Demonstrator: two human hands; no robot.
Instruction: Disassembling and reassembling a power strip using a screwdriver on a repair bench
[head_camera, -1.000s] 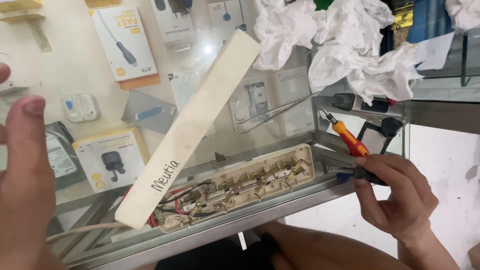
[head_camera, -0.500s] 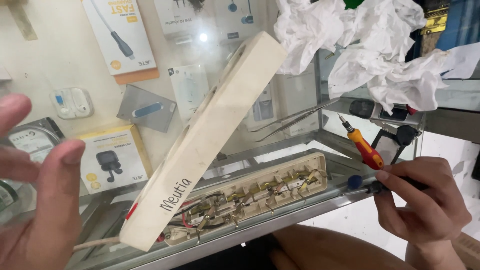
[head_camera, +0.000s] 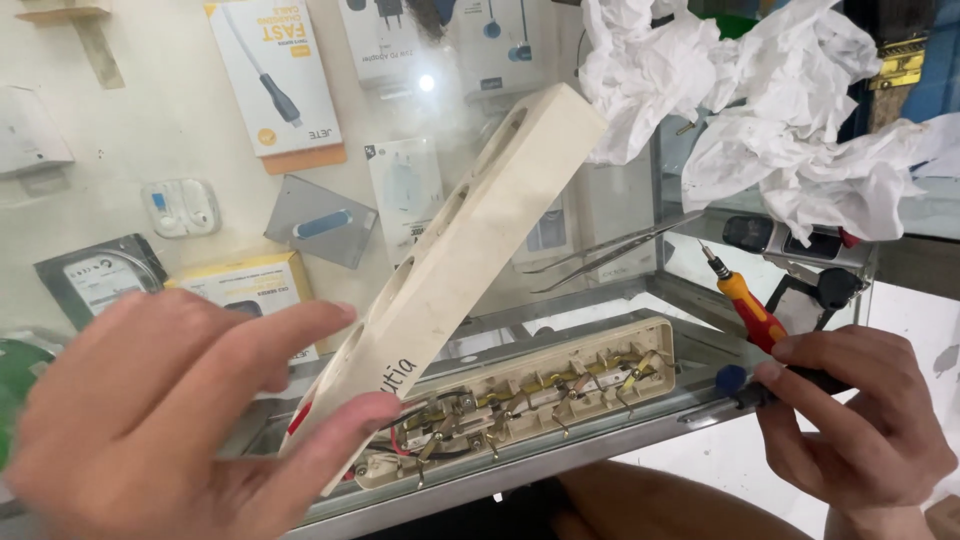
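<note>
A glass counter (head_camera: 640, 300) carries the opened power strip base (head_camera: 520, 400) at its near edge, metal tweezers (head_camera: 610, 255), a red-and-yellow screwdriver (head_camera: 745, 305) and crumpled white paper (head_camera: 760, 110) at the far right.

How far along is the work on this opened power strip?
Done: the cream plastic socket cover is off, exposing the open base with brass contacts and wires. In hand: the left hand tilts the cover; the right hand grips a blue-capped tool. Left: the cover is not yet refitted.
</note>
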